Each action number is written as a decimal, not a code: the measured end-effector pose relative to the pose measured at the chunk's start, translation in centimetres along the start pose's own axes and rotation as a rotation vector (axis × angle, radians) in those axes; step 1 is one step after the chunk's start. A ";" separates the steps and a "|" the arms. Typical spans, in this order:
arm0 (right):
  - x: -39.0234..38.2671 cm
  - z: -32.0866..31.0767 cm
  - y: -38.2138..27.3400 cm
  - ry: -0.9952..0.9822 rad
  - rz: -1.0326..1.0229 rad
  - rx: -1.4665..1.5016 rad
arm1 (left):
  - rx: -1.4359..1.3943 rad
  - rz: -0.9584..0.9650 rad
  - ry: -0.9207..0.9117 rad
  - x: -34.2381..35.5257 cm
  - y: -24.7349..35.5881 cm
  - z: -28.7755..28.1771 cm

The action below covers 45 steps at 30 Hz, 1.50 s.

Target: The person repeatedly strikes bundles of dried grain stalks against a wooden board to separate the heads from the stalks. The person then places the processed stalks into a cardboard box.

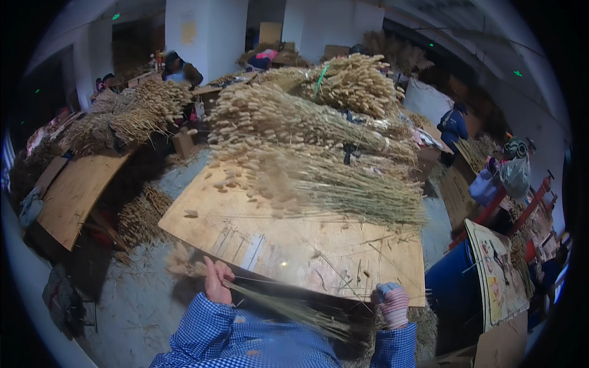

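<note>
My left hand is closed round a small bunch of dried bunny-tail grass, below the table's near edge. Its fluffy heads, blurred, stick out to the left; the stems run down to the right across my front. My right hand, in a pink-and-white striped glove with greyish fingertips, is closed at the table's near right edge. What it grips, if anything, I cannot make out. Ahead on the wooden table lies a loose layer of the same grass, heads to the left, stems to the right.
Tied bundles of grass are heaped at the table's far side. Loose stalks and a few fallen heads lie near its front. A second table stands left; a blue barrel and a stained board stand right. Another person is at the far right.
</note>
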State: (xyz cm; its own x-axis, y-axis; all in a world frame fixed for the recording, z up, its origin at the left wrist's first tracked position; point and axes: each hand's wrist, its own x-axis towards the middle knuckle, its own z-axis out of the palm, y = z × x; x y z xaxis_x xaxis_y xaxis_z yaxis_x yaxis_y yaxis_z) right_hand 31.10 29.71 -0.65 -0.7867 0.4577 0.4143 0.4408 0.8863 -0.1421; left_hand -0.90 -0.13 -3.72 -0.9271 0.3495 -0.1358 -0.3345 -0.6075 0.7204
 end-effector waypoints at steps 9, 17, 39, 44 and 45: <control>-4.5 -2.2 7.6 -0.048 0.184 -0.280 | -0.077 -0.058 -0.006 0.0 1.7 -1.9; 0.7 -7.2 6.1 -0.090 0.384 0.364 | -0.114 -0.151 0.091 0.7 1.4 -2.1; 20.7 12.3 -14.5 -0.433 -0.098 -0.175 | -0.064 -0.276 0.015 -1.0 -0.3 2.6; 20.6 9.4 -12.5 -0.254 -0.022 0.169 | -0.050 -0.283 -0.060 -1.0 0.0 2.1; 20.7 8.4 -12.4 -0.223 0.089 0.305 | -0.040 -0.272 -0.073 -0.9 0.1 2.1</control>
State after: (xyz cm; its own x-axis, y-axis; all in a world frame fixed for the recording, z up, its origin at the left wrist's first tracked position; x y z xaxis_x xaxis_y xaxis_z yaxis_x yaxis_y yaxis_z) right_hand 5.69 28.84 2.11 -0.8407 0.5080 0.1877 0.3890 0.8076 -0.4434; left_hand 0.28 0.99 -2.14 -0.7882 0.5530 -0.2701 -0.5771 -0.5116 0.6365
